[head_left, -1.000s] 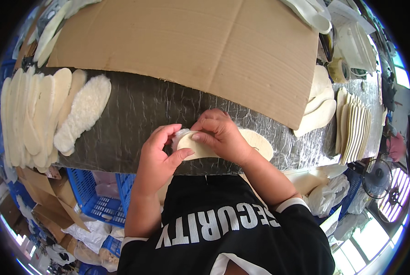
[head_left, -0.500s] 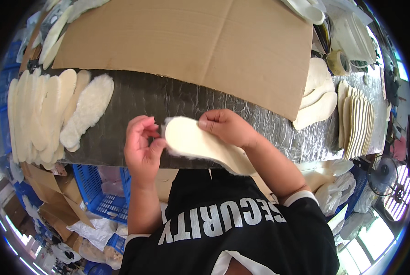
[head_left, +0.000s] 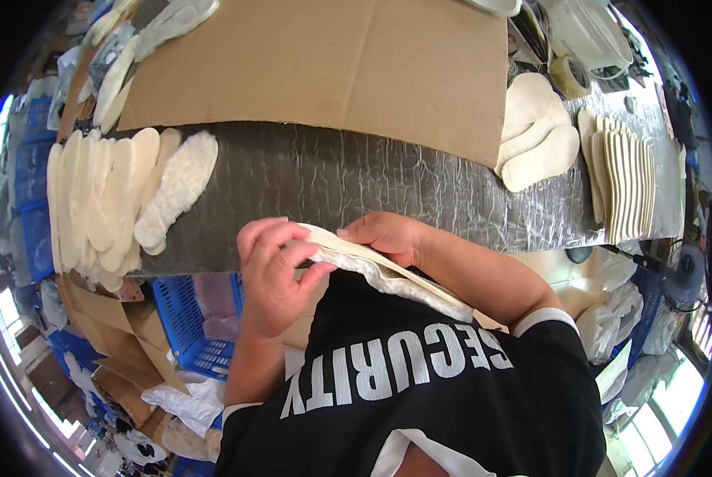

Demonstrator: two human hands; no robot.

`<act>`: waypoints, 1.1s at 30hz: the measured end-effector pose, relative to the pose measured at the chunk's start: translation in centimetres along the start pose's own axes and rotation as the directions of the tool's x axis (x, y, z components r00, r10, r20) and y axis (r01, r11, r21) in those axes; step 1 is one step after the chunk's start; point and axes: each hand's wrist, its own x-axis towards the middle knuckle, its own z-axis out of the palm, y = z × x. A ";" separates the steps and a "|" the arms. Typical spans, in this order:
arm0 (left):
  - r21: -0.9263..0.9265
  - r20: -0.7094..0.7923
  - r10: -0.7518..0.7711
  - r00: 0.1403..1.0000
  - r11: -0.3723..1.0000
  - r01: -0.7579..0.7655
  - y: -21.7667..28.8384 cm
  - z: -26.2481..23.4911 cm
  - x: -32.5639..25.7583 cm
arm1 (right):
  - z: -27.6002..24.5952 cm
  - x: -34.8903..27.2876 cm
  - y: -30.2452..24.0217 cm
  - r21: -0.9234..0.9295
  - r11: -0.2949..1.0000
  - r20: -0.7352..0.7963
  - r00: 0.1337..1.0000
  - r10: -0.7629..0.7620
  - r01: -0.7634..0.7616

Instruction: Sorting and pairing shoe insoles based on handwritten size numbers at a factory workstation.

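An insole is pinched edge-up by left hand and right hand; fleece faces down, so the edge can be seen.

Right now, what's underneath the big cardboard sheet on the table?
The cardboard sheet lies on the grey crinkled table cover, which shows along its near edge. Whatever else lies under the cardboard is hidden.

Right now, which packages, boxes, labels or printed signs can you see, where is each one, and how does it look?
Cardboard sheet: flat, brown, on the far half of the table.
Tape roll: round, tan, far right of the table.
Plastic crate: blue, latticed, under the table's near edge, beside the left hand.
Folded cardboard: brown, on the floor, lower left.
Shirt print: white block letters on black.
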 end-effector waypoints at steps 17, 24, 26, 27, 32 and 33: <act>-0.092 0.364 0.059 0.930 0.995 -0.028 4.0 -1.3 0.7 | 2.0 -0.9 4.1 -0.032 0.999 0.039 0.999 0.003 -0.002; -0.163 0.460 0.088 0.883 0.987 -0.014 3.4 -0.3 -0.3 | 1.7 -2.1 4.7 -0.363 0.930 -0.027 0.997 -0.070 0.056; -0.180 0.434 0.076 0.898 0.984 0.004 2.5 0.2 -1.2 | -0.1 -3.5 3.7 -0.486 0.865 0.010 0.991 -0.137 0.124; -0.178 0.436 0.031 0.900 0.983 0.052 1.8 0.4 -1.8 | -1.4 -4.0 3.0 -0.614 0.754 0.169 0.972 -0.162 0.233; -0.216 0.445 -0.117 0.888 0.948 0.233 0.4 1.3 -3.4 | 1.8 -7.8 0.8 -0.966 0.152 0.187 0.969 -0.163 0.212; -0.216 0.444 -0.119 0.888 0.948 0.235 0.5 1.5 -3.4 | 2.3 -7.9 1.0 -0.985 -0.054 0.174 0.960 -0.221 0.166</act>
